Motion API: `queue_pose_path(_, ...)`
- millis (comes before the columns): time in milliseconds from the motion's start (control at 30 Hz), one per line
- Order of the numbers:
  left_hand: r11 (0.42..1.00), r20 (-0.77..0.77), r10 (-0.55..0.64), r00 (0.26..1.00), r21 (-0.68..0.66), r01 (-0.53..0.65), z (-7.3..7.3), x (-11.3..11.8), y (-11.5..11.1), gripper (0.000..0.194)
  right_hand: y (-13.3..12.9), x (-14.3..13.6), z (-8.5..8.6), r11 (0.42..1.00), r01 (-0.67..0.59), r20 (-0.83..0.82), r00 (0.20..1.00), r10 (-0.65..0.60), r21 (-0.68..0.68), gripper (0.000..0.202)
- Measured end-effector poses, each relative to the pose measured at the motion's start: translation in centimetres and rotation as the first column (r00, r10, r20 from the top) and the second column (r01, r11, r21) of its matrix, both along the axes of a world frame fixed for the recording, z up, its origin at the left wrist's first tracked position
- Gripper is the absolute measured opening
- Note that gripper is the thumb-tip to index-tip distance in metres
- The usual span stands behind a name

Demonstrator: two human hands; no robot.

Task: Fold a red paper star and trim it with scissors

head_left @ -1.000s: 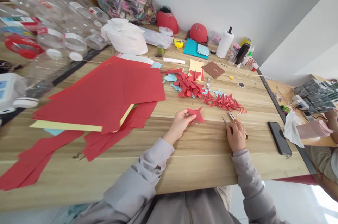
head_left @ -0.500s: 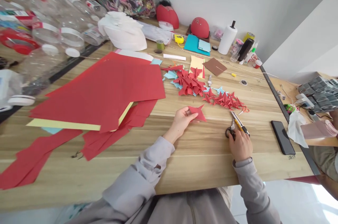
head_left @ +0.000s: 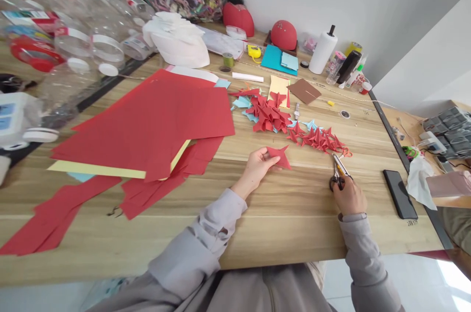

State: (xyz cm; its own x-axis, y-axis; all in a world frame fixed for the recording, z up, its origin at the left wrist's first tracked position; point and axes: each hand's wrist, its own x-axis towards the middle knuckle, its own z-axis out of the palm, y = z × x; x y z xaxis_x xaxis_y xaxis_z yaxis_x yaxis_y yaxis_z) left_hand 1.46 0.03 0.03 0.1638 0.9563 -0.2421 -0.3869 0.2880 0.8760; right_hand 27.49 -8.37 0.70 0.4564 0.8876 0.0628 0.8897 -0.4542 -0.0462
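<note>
- Left hand (head_left: 257, 165): fingers pinching one edge of a folded red paper star (head_left: 279, 156), which rests on the wooden table (head_left: 279, 223) just ahead of the person.
- Right hand (head_left: 349, 196): fingers curled over the handles of scissors (head_left: 339, 172); blades closed, pointing away, lying on the table.
- Judgement: the grip on the handles should be seated fully before lifting; the star wants a firm pinch near the fold so it does not swivel.
- Nearby: row of finished red stars (head_left: 318, 139), stack of red sheets (head_left: 154, 120), phone (head_left: 400, 194).
- Obscured: whether fingers pass through the handle loops cannot be told; the star's underside is hidden.
</note>
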Motion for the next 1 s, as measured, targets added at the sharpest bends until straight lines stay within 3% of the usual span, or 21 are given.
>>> queue_pose_path(233, 1.000, -0.011, 0.001, 1.000, -0.001, -0.001, -0.2, 0.0, 0.0, 0.032, -0.3, -1.9, -0.1, 0.996, -0.020, -0.072, 0.997, 0.026, 0.088, 0.023)
queue_pose_path(300, 1.000, -0.014, 0.009, 1.000, -0.004, -0.009, -0.2, 0.0, 0.0, 0.032, -0.6, -3.0, 0.1, 0.988, 0.000, -0.204, 0.978, 0.032, 0.154, 0.021)
queue_pose_path(367, 1.000, -0.017, 0.022, 1.000, -0.003, -0.022, -0.2, 0.0, 0.0, 0.032, -0.9, -3.9, 0.4, 0.974, 0.065, -0.485, 0.873, 0.051, 0.218, 0.028)
queue_pose_path(400, 1.000, -0.017, 0.029, 0.999, 0.000, -0.029, -0.2, 0.0, 0.0, 0.031, -1.1, -4.3, 0.5, 0.969, 0.110, -0.672, 0.737, 0.071, 0.223, 0.035)
queue_pose_path(467, 0.999, -0.017, 0.042, 0.999, 0.006, -0.042, -0.3, 0.1, 0.0, 0.031, -1.5, -5.2, 0.8, 0.978, 0.140, -0.950, 0.295, 0.107, 0.153, 0.049)
queue_pose_path(533, 0.999, -0.022, 0.051, 0.998, 0.010, -0.051, -0.2, 0.2, -0.1, 0.031, -1.8, -6.0, 1.0, 0.996, 0.069, -0.990, -0.123, 0.071, 0.062, 0.053)
queue_pose_path(567, 0.999, -0.028, 0.052, 0.998, 0.013, -0.052, -0.2, 0.2, -0.1, 0.030, -1.8, -6.5, 1.1, 0.999, 0.023, -0.963, -0.266, 0.035, 0.030, 0.052)
queue_pose_path(633, 0.999, -0.045, 0.042, 0.998, 0.034, -0.040, -0.2, 0.2, -0.1, 0.026, -1.9, -7.3, 1.2, 1.000, -0.023, -0.903, -0.429, -0.007, 0.003, 0.049)
queue_pose_path(700, 0.997, -0.062, 0.032, 0.998, 0.070, -0.028, -0.1, 0.2, -0.1, 0.023, -1.9, -8.0, 1.2, 0.999, -0.049, -0.884, -0.467, -0.024, -0.001, 0.049)
queue_pose_path(867, 0.997, -0.024, 0.007, 1.000, 0.079, -0.006, 0.0, 0.1, -0.1, 0.027, -2.2, -9.3, 0.7, 0.991, -0.033, -0.937, -0.332, 0.108, 0.126, 0.050)
queue_pose_path(1000, 0.998, 0.025, 0.030, 0.999, 0.050, -0.031, 0.2, 0.1, -0.1, 0.030, -2.9, -9.6, 0.1, 0.978, -0.051, -0.941, -0.285, 0.180, 0.203, 0.059)
